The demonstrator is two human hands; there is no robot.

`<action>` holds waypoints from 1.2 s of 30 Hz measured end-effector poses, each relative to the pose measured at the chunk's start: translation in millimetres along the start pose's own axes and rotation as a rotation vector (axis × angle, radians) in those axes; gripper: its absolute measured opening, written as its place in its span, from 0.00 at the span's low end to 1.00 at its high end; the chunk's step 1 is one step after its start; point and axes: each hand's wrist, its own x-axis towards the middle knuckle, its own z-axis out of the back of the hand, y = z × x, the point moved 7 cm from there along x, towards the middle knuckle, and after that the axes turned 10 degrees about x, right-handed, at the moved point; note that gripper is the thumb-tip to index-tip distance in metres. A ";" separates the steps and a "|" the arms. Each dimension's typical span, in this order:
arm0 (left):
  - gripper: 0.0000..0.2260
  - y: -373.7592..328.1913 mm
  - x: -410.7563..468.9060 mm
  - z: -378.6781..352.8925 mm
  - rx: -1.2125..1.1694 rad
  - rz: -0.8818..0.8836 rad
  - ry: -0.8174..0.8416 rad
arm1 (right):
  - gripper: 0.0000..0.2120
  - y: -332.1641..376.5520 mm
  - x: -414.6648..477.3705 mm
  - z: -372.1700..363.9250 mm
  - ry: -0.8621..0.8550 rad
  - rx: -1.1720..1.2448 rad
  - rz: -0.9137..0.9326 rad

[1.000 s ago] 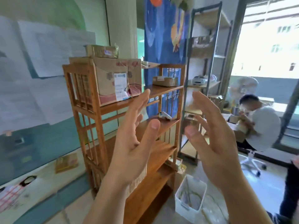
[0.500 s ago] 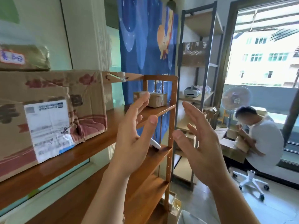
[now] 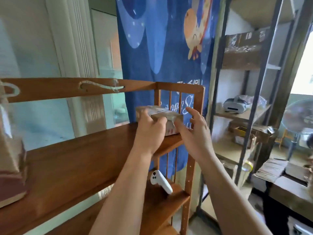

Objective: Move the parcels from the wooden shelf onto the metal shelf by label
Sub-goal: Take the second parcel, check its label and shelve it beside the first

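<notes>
1. Reaching forward with both bare arms, we have our left hand (image 3: 149,131) wrapped over the near left end of a small taped parcel (image 3: 159,114), fingers curled onto its top and thumb side against its front, so that hand is clamped on the parcel.
2. Just to the right of that grip, our right hand (image 3: 196,133) is spread, its thumb touching the parcel's front right corner and its fingers (image 3: 191,112) lifted apart above the right end; it has not closed on anything.
3. The parcel sits on the wooden shelf (image 3: 76,160), at the far right end of the board under our hands, close to the slatted side rail.
4. Below the grip, on the next board down, a white controller (image 3: 160,181) lies tilted.
5. Far to the left of the grip, at the frame edge, part of a large cardboard box (image 3: 10,160) rests on the same board.
6. Beyond the parcel hangs a blue cartoon banner (image 3: 160,48).
7. To the right of our hands and farther off stands the metal shelf (image 3: 255,102), holding a brown box (image 3: 243,48) high up and a white headset (image 3: 235,106) at about the parcel's level.
</notes>
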 end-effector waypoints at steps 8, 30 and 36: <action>0.24 21.5 27.4 -23.5 0.014 0.144 -0.093 | 0.19 -32.7 34.1 -20.2 -0.013 0.187 -0.123; 0.17 43.1 -258.3 158.8 -0.615 -0.345 -0.040 | 0.16 115.7 -290.5 -25.9 -0.107 0.812 0.045; 0.44 34.7 -343.7 247.6 -0.480 -0.368 -0.174 | 0.32 174.1 -353.4 -59.1 0.161 0.874 0.008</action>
